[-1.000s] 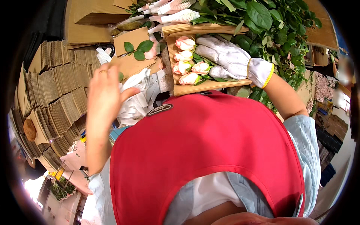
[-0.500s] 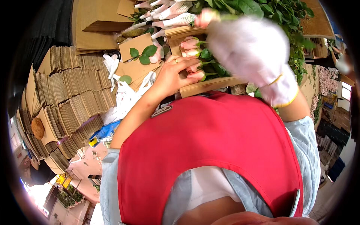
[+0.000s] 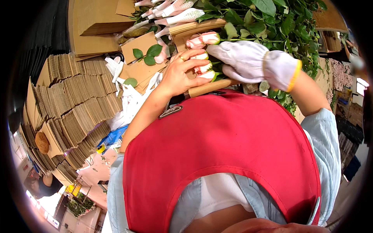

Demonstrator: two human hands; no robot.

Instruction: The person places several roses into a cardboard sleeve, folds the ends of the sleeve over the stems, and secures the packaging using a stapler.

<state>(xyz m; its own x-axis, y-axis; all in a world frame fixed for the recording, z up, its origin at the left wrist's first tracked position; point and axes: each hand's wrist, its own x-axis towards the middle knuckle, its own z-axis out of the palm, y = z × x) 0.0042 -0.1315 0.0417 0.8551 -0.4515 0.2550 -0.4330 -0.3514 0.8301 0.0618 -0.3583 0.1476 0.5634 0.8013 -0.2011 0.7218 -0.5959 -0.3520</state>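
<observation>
Pink roses point(image 3: 210, 37) lie in a row, heads to the left, between the folded edges of a cardboard wrapper point(image 3: 208, 88). My left hand point(image 3: 179, 73), bare with a ring, reaches over their heads. Its fingers and thumb hold the lower roses from either side. My right hand point(image 3: 248, 62), in a white glove with a yellow cuff edge, lies over the stems. Its fingers are stretched out, tips at the base of the uppermost rose, thumb apart. That rose's stem runs above the glove. The glove's palm side is hidden.
Green leafy stems point(image 3: 287, 23) pile up behind my right hand. Roses in white net sleeves point(image 3: 180, 17) lie at the back. To the left are a cardboard sheet point(image 3: 140, 48), white strips point(image 3: 134, 97) and tall stacks of folded cardboard point(image 3: 77, 93).
My gloved right hand has come down and left from above the stems. The rose it carried now lies at the top of the row. My left hand has barely moved.
</observation>
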